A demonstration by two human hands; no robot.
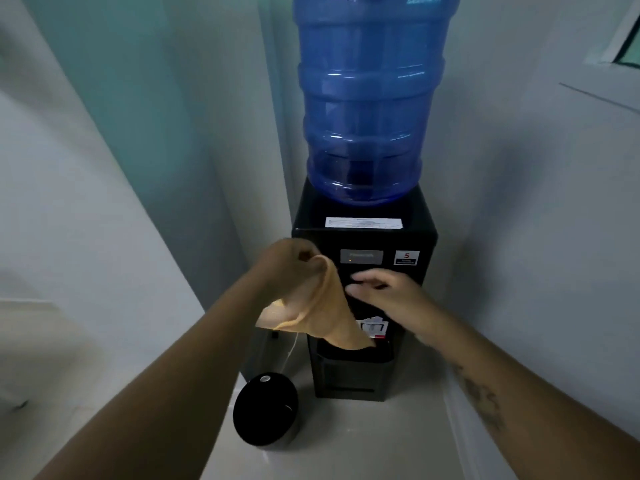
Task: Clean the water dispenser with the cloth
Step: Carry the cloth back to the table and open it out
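A black water dispenser (419,237) stands in a corner with a big blue bottle (370,98) upside down on top. My left hand (287,263) pinches the top of an orange cloth (332,313), which hangs in front of the dispenser's left front edge down to the tap recess. My right hand (384,292) hovers in front of the dispenser's front panel, fingers stretched left toward the cloth, holding nothing. Whether those fingers touch the cloth or the panel I cannot tell.
A round black lidded bin (265,408) sits on the pale floor just left of the dispenser's base. White walls close in on both sides, and a frosted glass panel (121,98) stands at the left. A window frame (623,39) shows at the upper right.
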